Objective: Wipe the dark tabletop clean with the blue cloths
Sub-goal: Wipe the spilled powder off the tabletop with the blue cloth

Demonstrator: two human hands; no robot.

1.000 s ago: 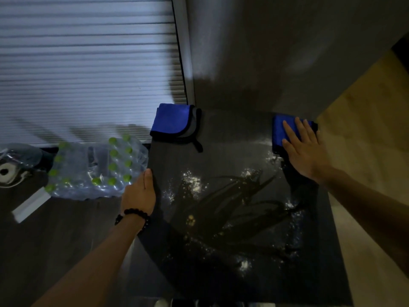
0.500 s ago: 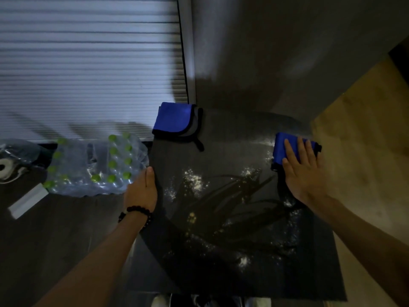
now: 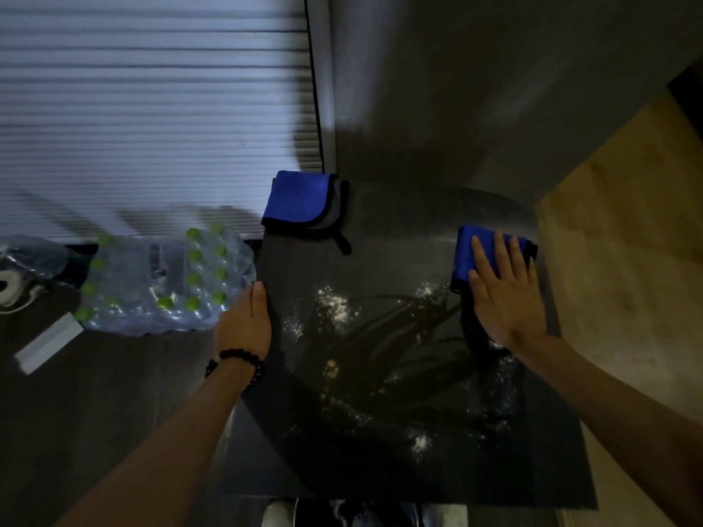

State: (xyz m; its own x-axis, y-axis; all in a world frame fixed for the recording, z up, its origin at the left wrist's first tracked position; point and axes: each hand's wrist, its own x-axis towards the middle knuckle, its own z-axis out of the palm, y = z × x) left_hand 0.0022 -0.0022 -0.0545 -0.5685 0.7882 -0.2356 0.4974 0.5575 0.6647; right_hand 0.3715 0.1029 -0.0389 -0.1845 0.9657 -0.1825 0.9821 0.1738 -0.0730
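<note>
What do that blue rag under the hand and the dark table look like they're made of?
The blue cloth under the right hand looks like soft microfibre: matte, plush, folded with a dark stitched edge. The tabletop seems glass or polished stone: smooth and glossy, mirroring leaf-like shapes, with white powder sitting loose on it. The dim light leaves which open.

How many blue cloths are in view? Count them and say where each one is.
2. One folded cloth lies at the tabletop's far-left corner; the other cloth is under the right hand near the right edge.

dim, soft focus | light from blinds [image 3: 152, 108] far-left | wide-angle edge bending
</note>
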